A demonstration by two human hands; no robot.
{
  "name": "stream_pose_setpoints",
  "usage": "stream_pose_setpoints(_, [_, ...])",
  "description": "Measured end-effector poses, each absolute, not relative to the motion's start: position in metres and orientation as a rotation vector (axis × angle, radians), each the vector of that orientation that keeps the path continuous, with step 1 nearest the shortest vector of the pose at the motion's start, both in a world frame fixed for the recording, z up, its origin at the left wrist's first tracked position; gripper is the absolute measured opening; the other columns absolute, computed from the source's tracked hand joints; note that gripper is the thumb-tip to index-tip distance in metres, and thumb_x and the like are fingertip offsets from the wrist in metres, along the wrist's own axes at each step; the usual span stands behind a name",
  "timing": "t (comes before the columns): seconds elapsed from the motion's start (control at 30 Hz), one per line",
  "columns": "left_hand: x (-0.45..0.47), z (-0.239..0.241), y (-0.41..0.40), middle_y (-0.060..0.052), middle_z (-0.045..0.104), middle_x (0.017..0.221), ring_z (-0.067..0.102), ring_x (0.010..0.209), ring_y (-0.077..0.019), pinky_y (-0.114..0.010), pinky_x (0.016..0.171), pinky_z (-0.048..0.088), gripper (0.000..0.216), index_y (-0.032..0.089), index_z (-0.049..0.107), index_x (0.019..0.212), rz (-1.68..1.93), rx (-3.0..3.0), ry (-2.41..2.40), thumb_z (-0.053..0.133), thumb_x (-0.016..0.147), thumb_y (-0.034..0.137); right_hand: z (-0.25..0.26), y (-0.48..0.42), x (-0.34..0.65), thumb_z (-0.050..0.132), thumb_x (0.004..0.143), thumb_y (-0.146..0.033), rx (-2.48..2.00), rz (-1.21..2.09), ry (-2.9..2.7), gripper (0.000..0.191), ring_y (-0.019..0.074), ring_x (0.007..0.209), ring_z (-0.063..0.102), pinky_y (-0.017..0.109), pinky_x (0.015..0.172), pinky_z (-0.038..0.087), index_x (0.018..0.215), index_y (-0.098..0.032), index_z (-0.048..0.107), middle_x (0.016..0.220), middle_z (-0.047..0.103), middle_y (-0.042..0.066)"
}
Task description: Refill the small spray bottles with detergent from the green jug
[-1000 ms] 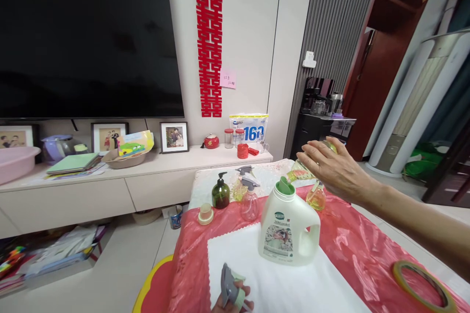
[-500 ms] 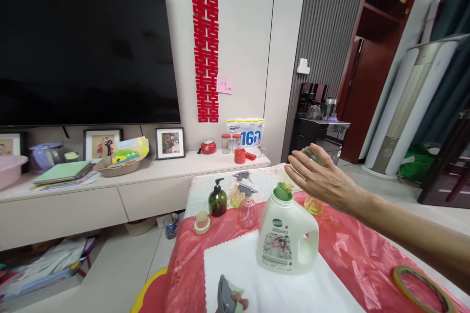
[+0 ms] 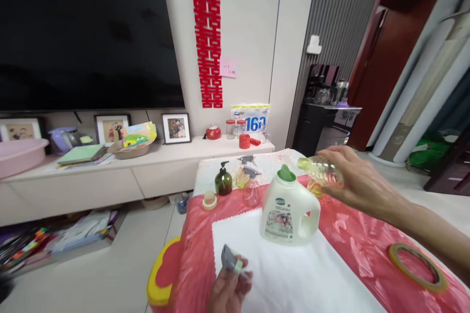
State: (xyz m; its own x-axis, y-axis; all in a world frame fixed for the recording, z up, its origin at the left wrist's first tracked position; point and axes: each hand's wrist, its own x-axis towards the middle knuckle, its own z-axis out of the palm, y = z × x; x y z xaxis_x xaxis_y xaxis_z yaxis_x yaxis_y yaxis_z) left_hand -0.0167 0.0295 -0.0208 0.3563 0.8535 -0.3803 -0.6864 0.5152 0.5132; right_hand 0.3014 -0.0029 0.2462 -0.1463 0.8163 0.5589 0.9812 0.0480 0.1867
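Observation:
My right hand (image 3: 345,171) grips a small clear bottle (image 3: 321,170) holding yellowish liquid, tipped on its side with its neck to the left. The neck is apart from the white detergent jug (image 3: 290,210), whose open mouth has a green spout (image 3: 285,173). My left hand (image 3: 231,283), low over the white cloth (image 3: 293,274), is closed on a grey spray trigger head (image 3: 229,257). Behind the jug stand a pink clear spray bottle (image 3: 251,191), a dark green pump bottle (image 3: 223,181) and a pale cap (image 3: 209,199).
Red plastic sheeting (image 3: 345,225) covers the table. A roll of tape (image 3: 418,266) lies at the right. Another bottle with yellow liquid (image 3: 315,188) stands behind the jug. A yellow and red stool (image 3: 161,274) is at the table's left, and a long cabinet (image 3: 165,176) runs behind.
The bottle in my right hand has come into clearer sight, now tilted with its neck toward the jug. My left hand has risen into view with the trigger head. The camera view has shifted.

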Motion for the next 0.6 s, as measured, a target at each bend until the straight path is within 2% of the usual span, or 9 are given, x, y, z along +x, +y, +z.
stream_pose_setpoints(0.1, [-0.019, 0.008, 0.021, -0.009, 0.08, 0.098, 0.076, 0.08, -0.0187, -0.028, 0.074, 0.062, 0.036, 0.016, 0.074, 0.098, 1.094, 0.174, 0.671, 0.091, 0.066, 0.013, 0.21, -0.041, 0.293, 0.066, 0.088, -0.049, -1.74, -0.397, -2.095, 0.069, 0.0258, 0.113, 0.061, 0.037, 0.083, 0.058, 0.149, -0.028, 0.041, 0.137, 0.054, 0.007])
stream_pose_setpoints(0.17, [-0.022, 0.03, 0.021, -0.009, 0.079, 0.101, 0.076, 0.087, -0.0187, -0.029, 0.08, 0.062, 0.022, 0.015, 0.074, 0.1, 1.171, 0.113, 0.667, 0.082, 0.079, 0.013, 0.177, -0.062, 0.281, 0.066, 0.088, -0.048, -1.715, -0.328, -2.187, 0.076, 0.0269, 0.114, 0.062, 0.037, 0.079, 0.061, 0.154, -0.027, 0.035, 0.139, 0.054, 0.008])
stream_pose_setpoints(0.27, [-0.028, 0.057, 0.023, -0.008, 0.079, 0.103, 0.076, 0.091, -0.0176, -0.032, 0.087, 0.062, 0.01, 0.016, 0.073, 0.099, 1.282, 0.073, 0.68, 0.072, 0.089, 0.018, 0.127, -0.084, 0.26, 0.058, 0.09, -0.04, -1.743, -0.312, -2.209, 0.067, 0.0273, 0.116, 0.06, 0.04, 0.082, 0.061, 0.15, -0.024, 0.037, 0.142, 0.049, 0.01])
stream_pose_setpoints(0.4, [-0.036, 0.075, 0.022, -0.005, 0.079, 0.09, 0.077, 0.08, -0.0167, -0.033, 0.082, 0.064, 0.003, 0.016, 0.071, 0.088, 1.351, 0.112, 0.718, 0.071, 0.088, 0.013, 0.084, -0.091, 0.234, 0.05, 0.089, -0.03, -1.745, -0.272, -2.174, 0.061, 0.0296, 0.123, 0.052, 0.048, 0.092, 0.056, 0.148, -0.02, 0.036, 0.139, 0.048, 0.013])
stream_pose_setpoints(0.47, [-0.036, 0.077, 0.019, -0.005, 0.079, 0.091, 0.077, 0.081, -0.0176, -0.033, 0.08, 0.064, 0.004, 0.016, 0.071, 0.089, 1.352, 0.142, 0.716, 0.073, 0.086, 0.014, 0.078, -0.089, 0.223, 0.048, 0.089, -0.026, -1.735, -0.264, -2.16, 0.06, 0.0307, 0.121, 0.051, 0.051, 0.092, 0.054, 0.147, -0.018, 0.036, 0.136, 0.049, 0.015])
stream_pose_setpoints(0.6, [-0.03, 0.077, 0.009, -0.006, 0.078, 0.102, 0.077, 0.087, -0.0186, -0.031, 0.082, 0.063, 0.02, 0.017, 0.072, 0.096, 1.322, 0.249, 0.711, 0.082, 0.079, 0.019, 0.078, -0.085, 0.206, 0.049, 0.086, -0.023, -1.707, -0.21, -2.133, 0.062, 0.0322, 0.12, 0.05, 0.055, 0.09, 0.053, 0.146, -0.017, 0.035, 0.135, 0.049, 0.016])
